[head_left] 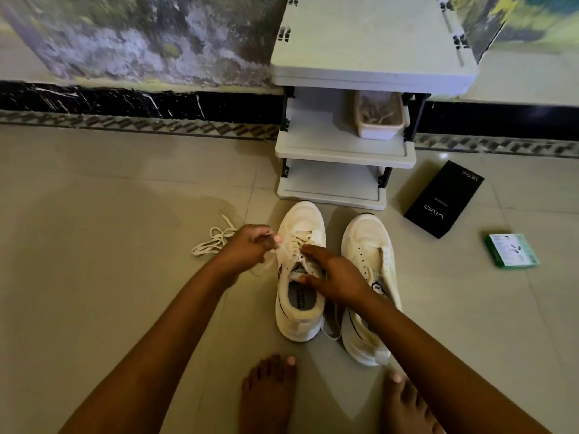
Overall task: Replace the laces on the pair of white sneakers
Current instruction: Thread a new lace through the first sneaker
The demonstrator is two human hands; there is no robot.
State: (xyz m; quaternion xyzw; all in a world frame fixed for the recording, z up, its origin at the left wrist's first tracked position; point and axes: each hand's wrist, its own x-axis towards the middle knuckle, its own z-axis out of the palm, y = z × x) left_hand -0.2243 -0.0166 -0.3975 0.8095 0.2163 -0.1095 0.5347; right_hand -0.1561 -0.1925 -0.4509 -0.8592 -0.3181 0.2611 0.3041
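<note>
Two white sneakers stand side by side on the tiled floor, toes pointing away from me. The left sneaker (299,311) is partly laced. My left hand (249,247) pinches a cream lace (289,249) coming off that shoe's left side. My right hand (333,277) rests on the shoe's tongue and eyelets, thumb at the collar, fingers spread and fairly straight. The right sneaker (369,245) shows no lace across its eyelets. A loose cream lace (213,241) lies tangled on the floor left of my left hand.
A grey plastic shelf unit (344,151) stands just beyond the shoes, with a small white tub (380,130) on its middle shelf. A black phone box (445,198) and a green box (512,250) lie on the floor at right. My bare feet (269,393) are near the shoes' heels.
</note>
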